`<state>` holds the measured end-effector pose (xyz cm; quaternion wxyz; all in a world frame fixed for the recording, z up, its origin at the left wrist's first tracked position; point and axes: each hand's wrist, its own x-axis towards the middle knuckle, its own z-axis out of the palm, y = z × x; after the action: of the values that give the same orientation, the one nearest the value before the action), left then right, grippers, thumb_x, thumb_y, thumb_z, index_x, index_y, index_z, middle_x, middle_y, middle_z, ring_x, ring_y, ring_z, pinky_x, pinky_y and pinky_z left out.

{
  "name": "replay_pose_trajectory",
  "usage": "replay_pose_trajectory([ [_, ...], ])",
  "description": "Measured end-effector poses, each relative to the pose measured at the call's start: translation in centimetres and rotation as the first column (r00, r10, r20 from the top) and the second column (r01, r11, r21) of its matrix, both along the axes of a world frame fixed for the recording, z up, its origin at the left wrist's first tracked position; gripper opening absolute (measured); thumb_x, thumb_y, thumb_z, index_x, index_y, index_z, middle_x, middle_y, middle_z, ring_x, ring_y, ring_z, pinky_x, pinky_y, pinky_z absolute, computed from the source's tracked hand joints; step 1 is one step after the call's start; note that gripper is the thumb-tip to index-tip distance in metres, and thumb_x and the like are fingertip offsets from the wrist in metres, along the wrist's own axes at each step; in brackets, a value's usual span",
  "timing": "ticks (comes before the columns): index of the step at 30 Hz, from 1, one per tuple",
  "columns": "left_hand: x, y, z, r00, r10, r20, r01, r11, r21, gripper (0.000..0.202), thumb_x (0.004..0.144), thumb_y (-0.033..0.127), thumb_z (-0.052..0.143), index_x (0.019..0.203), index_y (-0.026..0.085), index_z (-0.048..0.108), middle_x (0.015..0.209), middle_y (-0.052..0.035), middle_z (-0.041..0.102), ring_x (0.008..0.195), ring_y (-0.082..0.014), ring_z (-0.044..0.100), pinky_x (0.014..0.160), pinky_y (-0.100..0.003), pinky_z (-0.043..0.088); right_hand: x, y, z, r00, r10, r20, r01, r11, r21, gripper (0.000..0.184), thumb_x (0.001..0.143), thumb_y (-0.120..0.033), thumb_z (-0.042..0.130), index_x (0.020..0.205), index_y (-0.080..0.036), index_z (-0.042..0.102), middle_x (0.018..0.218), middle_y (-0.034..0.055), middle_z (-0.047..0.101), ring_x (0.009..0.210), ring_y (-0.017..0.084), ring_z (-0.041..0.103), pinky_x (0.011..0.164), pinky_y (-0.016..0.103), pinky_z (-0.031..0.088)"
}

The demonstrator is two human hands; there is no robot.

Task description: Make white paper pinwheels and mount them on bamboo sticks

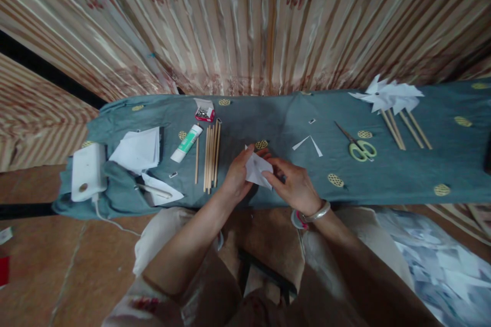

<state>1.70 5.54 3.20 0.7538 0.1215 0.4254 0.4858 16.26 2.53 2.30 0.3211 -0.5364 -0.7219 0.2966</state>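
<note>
A small white paper piece (258,167), partly folded, is held between both hands above the front edge of the cloth. My left hand (238,172) grips its left side, thumb on top. From the right, my right hand (294,184) pinches the paper's other side with thumb and fingers. Left of the hands lie several wooden sticks (211,158) and a green-and-white glue tube (186,144). Two thin paper slivers (315,146) rest to the right, before the scissors (356,145) with light green handles.
Finished white paper pinwheels (399,96) on sticks lie at the far right. A small red box (204,112) of metal pins stands behind the sticks. Stacked paper (138,149), a pen (155,191) and a white corded device (88,171) are at left. A curtain (245,25) hangs behind.
</note>
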Motion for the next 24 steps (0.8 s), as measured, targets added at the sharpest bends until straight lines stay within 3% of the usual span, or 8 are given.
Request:
replay_pose_trajectory([
  [4, -0.2, -0.3, -1.2, 0.988, -0.043, -0.15, 0.066, 0.986, 0.155, 0.052, 0.072, 0.025, 0.078, 0.117, 0.015, 0.055, 0.101, -0.0071, 0.071, 0.082, -0.0178, 0.068, 0.079, -0.029, 0.053, 0.7, 0.5, -0.5, 0.978, -0.175, -0.117, 0.155, 0.974, -0.163, 0.034, 0.088, -0.033, 0.059, 0.119, -0.021, 0.062, 0.09, 0.0053, 0.076, 0.079, 0.022, 0.073, 0.073, 0.036, 0.058],
  [8, -1.2, -0.6, -2.7, 0.858, 0.068, -0.51, 0.158, 0.908, 0.388, 0.081, 0.069, 0.018, 0.076, 0.142, 0.022, 0.041, 0.14, -0.0136, 0.055, 0.116, -0.0261, 0.061, 0.099, -0.04, 0.047, 1.6, 0.8, -1.3, 0.94, -0.225, -0.256, 0.16, 0.954, -0.252, 0.06, 0.082, -0.035, 0.063, 0.137, -0.017, 0.047, 0.089, 0.0051, 0.075, 0.07, 0.021, 0.072, 0.065, 0.033, 0.059],
  [10, -2.0, -0.9, -3.0, 0.692, 0.188, -0.697, 0.317, 0.789, 0.527, 0.077, 0.072, 0.016, 0.073, 0.142, 0.024, 0.044, 0.155, -0.0132, 0.04, 0.138, -0.0306, 0.044, 0.112, -0.047, 0.036, 2.0, 0.6, -1.7, 0.939, -0.216, -0.269, 0.145, 0.955, -0.26, 0.063, 0.082, -0.034, 0.062, 0.14, -0.017, 0.044, 0.094, 0.0054, 0.075, 0.067, 0.019, 0.071, 0.064, 0.032, 0.059],
  [12, -2.7, -1.3, -3.1, 0.505, 0.278, -0.817, 0.554, 0.622, 0.554, 0.055, 0.079, 0.013, 0.066, 0.132, 0.024, 0.057, 0.154, -0.011, 0.043, 0.145, -0.031, 0.033, 0.116, -0.051, 0.028, 2.4, 0.3, -1.8, 0.96, -0.2, -0.194, 0.154, 0.962, -0.226, 0.058, 0.083, -0.03, 0.061, 0.137, -0.018, 0.047, 0.092, 0.0047, 0.076, 0.066, 0.019, 0.071, 0.067, 0.033, 0.058],
  [15, -3.4, -2.4, -3.1, 0.308, 0.302, -0.902, 0.823, 0.392, 0.412, 0.029, 0.09, 0.013, 0.053, 0.111, 0.023, 0.07, 0.128, -0.0107, 0.066, 0.13, -0.0292, 0.051, 0.11, -0.054, 0.035, 3.0, -0.1, -1.9, 0.987, -0.159, -0.017, 0.156, 0.982, -0.11, 0.042, 0.084, -0.025, 0.059, 0.126, -0.019, 0.059, 0.087, 0.0044, 0.075, 0.064, 0.019, 0.069, 0.073, 0.033, 0.057],
  [17, -3.5, -3.2, -3.0, 0.242, 0.306, -0.921, 0.891, 0.304, 0.336, 0.023, 0.093, 0.019, 0.053, 0.109, 0.02, 0.071, 0.117, -0.0128, 0.071, 0.119, -0.0293, 0.059, 0.106, -0.054, 0.039, 3.4, -0.3, -2.1, 0.992, -0.109, 0.057, 0.11, 0.994, -0.018, 0.028, 0.087, -0.024, 0.056, 0.113, -0.02, 0.066, 0.103, 0.0085, 0.074, 0.072, 0.019, 0.071, 0.078, 0.034, 0.057],
  [21, -3.6, -4.1, -3.1, 0.21, 0.33, -0.92, 0.924, 0.24, 0.297, 0.028, 0.088, 0.029, 0.065, 0.111, 0.015, 0.07, 0.122, -0.0188, 0.068, 0.118, -0.0334, 0.06, 0.105, -0.056, 0.04, 4.3, -0.6, -2.7, 0.986, -0.017, 0.167, 0.0, 0.994, 0.106, 0.025, 0.092, -0.022, 0.048, 0.1, -0.018, 0.072, 0.125, 0.0152, 0.067, 0.111, 0.026, 0.068, 0.098, 0.04, 0.053],
  [24, -3.5, -4.1, -3.3, 0.233, 0.29, -0.928, 0.907, 0.279, 0.315, 0.022, 0.091, 0.025, 0.06, 0.109, 0.018, 0.07, 0.12, -0.0175, 0.07, 0.117, -0.0325, 0.061, 0.103, -0.055, 0.043, 5.0, -0.8, -3.0, 0.97, 0.05, 0.238, -0.078, 0.991, 0.111, 0.034, 0.09, -0.013, 0.044, 0.112, -0.018, 0.07, 0.136, 0.0156, 0.06, 0.118, 0.026, 0.064, 0.102, 0.043, 0.051],
])
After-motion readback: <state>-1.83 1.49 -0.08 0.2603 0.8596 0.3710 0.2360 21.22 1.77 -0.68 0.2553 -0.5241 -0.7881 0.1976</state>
